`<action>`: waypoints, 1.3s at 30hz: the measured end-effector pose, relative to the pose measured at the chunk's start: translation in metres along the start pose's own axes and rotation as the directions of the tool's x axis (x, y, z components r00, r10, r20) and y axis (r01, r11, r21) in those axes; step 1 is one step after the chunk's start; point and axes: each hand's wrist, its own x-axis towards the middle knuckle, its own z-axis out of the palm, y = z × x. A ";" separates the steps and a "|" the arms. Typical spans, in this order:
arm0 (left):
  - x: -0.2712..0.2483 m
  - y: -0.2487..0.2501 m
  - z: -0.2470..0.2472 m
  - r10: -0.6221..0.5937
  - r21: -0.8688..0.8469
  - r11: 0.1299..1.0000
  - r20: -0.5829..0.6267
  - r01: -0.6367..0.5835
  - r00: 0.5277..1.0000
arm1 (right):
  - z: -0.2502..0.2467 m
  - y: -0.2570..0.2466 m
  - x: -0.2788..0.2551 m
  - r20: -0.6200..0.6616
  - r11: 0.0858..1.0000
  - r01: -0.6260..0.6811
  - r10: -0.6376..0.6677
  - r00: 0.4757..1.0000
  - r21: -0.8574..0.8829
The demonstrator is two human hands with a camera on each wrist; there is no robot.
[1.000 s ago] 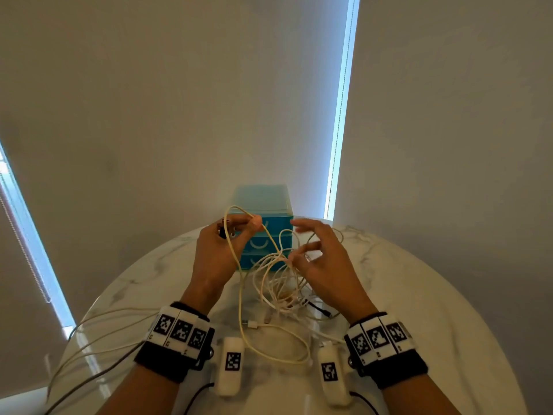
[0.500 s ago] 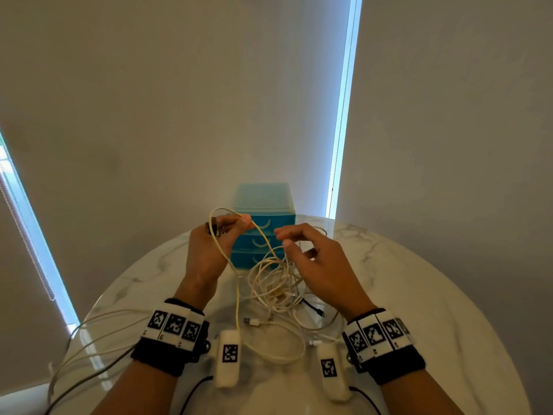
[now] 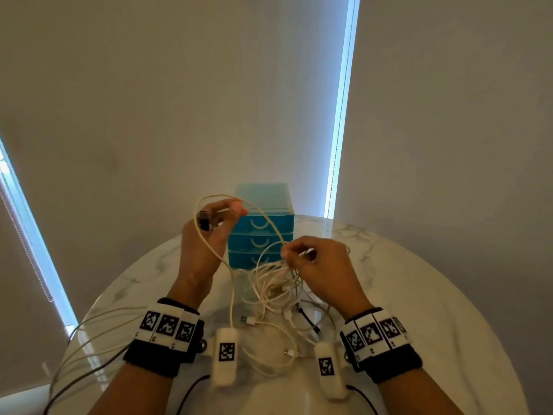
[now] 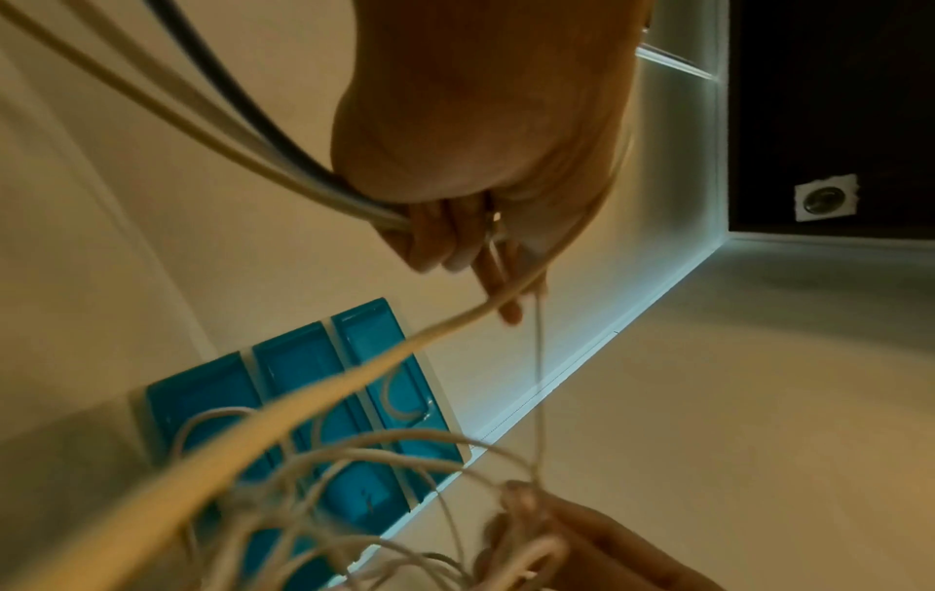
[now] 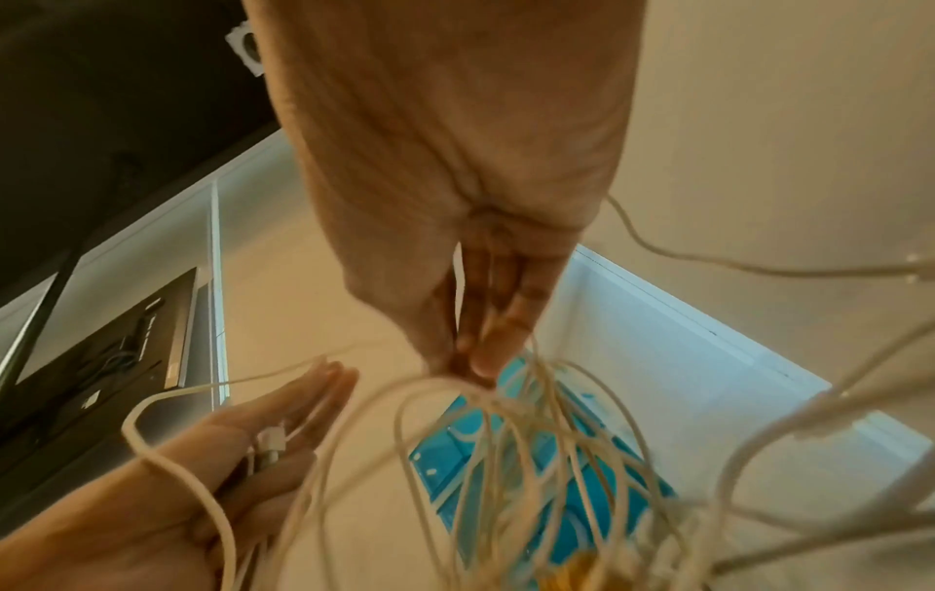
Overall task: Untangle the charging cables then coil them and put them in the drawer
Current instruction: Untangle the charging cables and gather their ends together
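Note:
A tangle of white charging cables (image 3: pixel 273 283) hangs over the marble table (image 3: pixel 419 310), in front of a small blue drawer unit (image 3: pixel 260 232) whose three drawers are closed. My left hand (image 3: pixel 215 223) is raised at the left of the unit and pinches one white cable (image 3: pixel 209 253) that loops over it and runs down to the table. My right hand (image 3: pixel 302 253) pinches strands at the top of the tangle (image 5: pixel 506 420) and lifts them. In the left wrist view the fingers (image 4: pixel 455 244) are curled round cables, with the drawer unit (image 4: pixel 303 400) beyond.
Loose cable ends and plugs (image 3: pixel 250 320) lie on the table between my wrists. More cables (image 3: pixel 98 327) trail off the table's left edge. Grey blinds (image 3: pixel 179 100) close off the back, with bright window gaps (image 3: pixel 341 115) beside them.
My left hand rose and moved left with its cable, drawing the loop out. My right hand closed from spread fingers to a pinch on the tangle's strands.

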 end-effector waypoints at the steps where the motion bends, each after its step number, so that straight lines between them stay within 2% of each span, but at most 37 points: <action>1: -0.001 0.000 0.001 -0.060 0.054 0.997 0.115 0.054 0.992 | -0.004 0.000 0.001 -0.117 0.996 -0.011 0.021 0.993 0.084; 2: -0.001 -0.003 0.002 -0.129 0.126 0.987 0.238 0.101 0.963 | -0.008 -0.001 0.002 -0.211 0.983 -0.020 0.059 0.976 0.183; 3: -0.003 -0.006 0.004 -0.194 0.208 0.970 0.358 0.124 0.913 | -0.012 -0.002 0.002 -0.269 0.962 -0.022 0.097 0.958 0.271; 5: -0.007 -0.011 0.009 -0.251 0.351 0.934 0.523 0.062 0.814 | -0.015 -0.003 0.001 -0.323 0.928 -0.008 0.138 0.936 0.372; 7: -0.010 -0.015 0.014 -0.252 0.418 0.908 0.609 -0.034 0.752 | -0.017 -0.005 0.000 -0.370 0.902 0.013 0.164 0.914 0.432; 8: -0.011 -0.015 0.016 -0.260 0.423 0.905 0.633 -0.044 0.729 | -0.018 -0.005 0.000 -0.405 0.888 0.034 0.174 0.898 0.458; 11: -0.010 -0.013 0.015 -0.307 0.440 0.898 0.640 -0.008 0.704 | -0.022 -0.006 0.005 -0.519 0.858 0.110 0.198 0.831 0.502; 13: -0.009 -0.016 0.014 -0.324 0.475 0.880 0.631 -0.021 0.705 | -0.024 -0.005 0.006 -0.540 0.832 0.115 0.242 0.806 0.544; 14: -0.008 -0.018 0.013 -0.332 0.503 0.863 0.624 -0.039 0.707 | -0.024 -0.003 0.006 -0.503 0.820 0.083 0.264 0.823 0.567; 16: -0.008 -0.024 0.010 -0.341 0.571 0.816 0.599 -0.088 0.725 | -0.021 0.000 0.004 -0.354 0.827 -0.024 0.266 0.897 0.561; 17: -0.008 -0.027 0.009 -0.316 0.588 0.801 0.573 -0.111 0.756 | -0.020 0.000 0.003 -0.313 0.830 -0.048 0.262 0.913 0.556; 18: -0.006 -0.029 0.007 -0.258 0.581 0.803 0.539 -0.133 0.802 | -0.020 0.000 0.003 -0.328 0.828 -0.035 0.261 0.908 0.560; 20: -0.004 -0.025 0.006 -0.102 0.499 0.855 0.424 -0.138 0.900 | -0.027 0.001 0.007 -0.420 0.828 0.041 0.241 0.875 0.560; 22: -0.003 -0.017 0.008 -0.003 0.422 0.895 0.330 -0.145 0.944 | -0.028 0.002 0.012 -0.373 0.829 0.033 0.216 0.902 0.558; 24: -0.003 -0.013 0.011 0.017 0.381 0.910 0.357 -0.163 0.934 | -0.021 0.004 0.011 -0.256 0.865 -0.045 0.197 0.946 0.499; 27: -0.006 -0.013 0.016 -0.026 0.403 0.895 0.471 -0.189 0.882 | -0.010 0.016 0.010 -0.308 0.944 -0.033 0.140 0.941 0.328; 29: -0.009 -0.014 0.020 -0.087 0.447 0.877 0.505 -0.175 0.859 | -0.011 0.012 0.013 -0.347 0.904 -0.009 0.173 0.922 0.427; 31: -0.013 -0.013 0.021 -0.124 0.486 0.856 0.521 -0.174 0.845 | -0.013 0.005 0.013 -0.354 0.821 0.020 0.223 0.908 0.570; 33: -0.016 -0.011 0.022 -0.167 0.498 0.853 0.542 -0.155 0.824 | -0.014 0.004 0.013 -0.420 0.793 0.042 0.277 0.864 0.608; 35: -0.017 -0.009 0.023 -0.205 0.478 0.873 0.543 -0.099 0.814 | -0.022 0.009 0.015 -0.539 0.775 0.083 0.353 0.765 0.626; 36: -0.016 -0.008 0.022 -0.226 0.473 0.878 0.535 -0.067 0.814 | -0.027 0.012 0.016 -0.572 0.736 0.121 0.400 0.716 0.666; 38: -0.014 -0.006 0.022 -0.253 0.484 0.875 0.517 -0.035 0.817 | -0.038 0.017 0.017 -0.577 0.634 0.207 0.457 0.676 0.745; 39: -0.013 -0.006 0.021 -0.255 0.500 0.865 0.501 -0.036 0.827 | -0.041 0.019 0.017 -0.576 0.622 0.219 0.458 0.677 0.752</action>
